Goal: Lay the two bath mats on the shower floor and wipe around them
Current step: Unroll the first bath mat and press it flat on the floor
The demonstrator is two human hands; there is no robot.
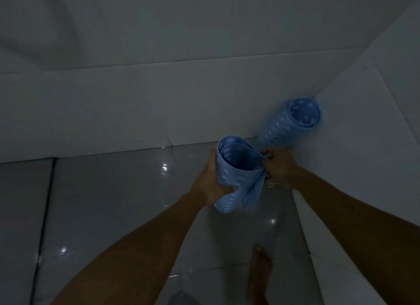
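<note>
Fingers of the left hand [210, 182] curl round the side of a rolled blue bath mat [236, 168], its open spiral end facing up toward the camera, while the right hand [278, 166] pinches the loose outer edge of the same roll, as if to start peeling it open. That mat hangs in the air between the two hands, above the glossy shower floor [113, 202], not touching it. The second rolled bath mat [293, 125] is just beyond the right hand, propped in the corner where the white tiled wall [159, 100] meets the side wall; whether the right grip also touches it cannot be told. A bare foot [260, 273] stands on the floor below. Judging by this, neither mat is laid yet, and the wiping remains; no cloth is in view.
</note>
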